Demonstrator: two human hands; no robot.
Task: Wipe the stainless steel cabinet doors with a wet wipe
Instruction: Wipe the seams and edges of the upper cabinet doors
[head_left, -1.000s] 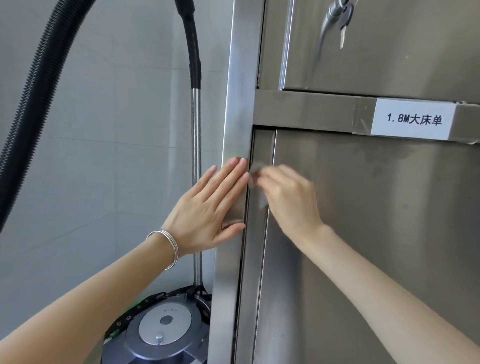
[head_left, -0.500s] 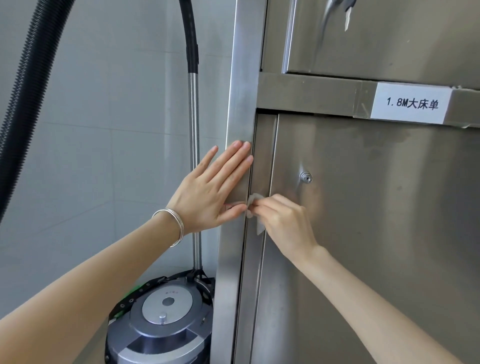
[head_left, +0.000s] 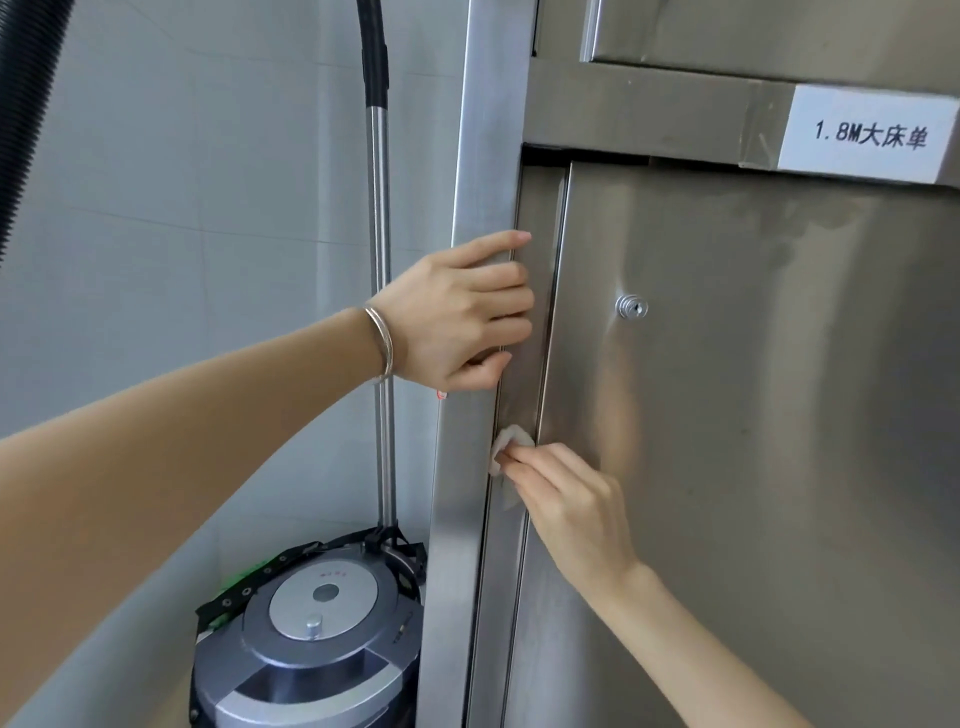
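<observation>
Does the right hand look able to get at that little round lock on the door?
Probably yes: the right hand, pinching the wet wipe, lies below the lock, with only bare door between them.

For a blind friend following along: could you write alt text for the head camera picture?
A person's right hand holds a white wet wipe against the left edge of a stainless steel cabinet door, while the left hand grips the upright frame above it. A grey vacuum cleaner stands to the left.
</observation>
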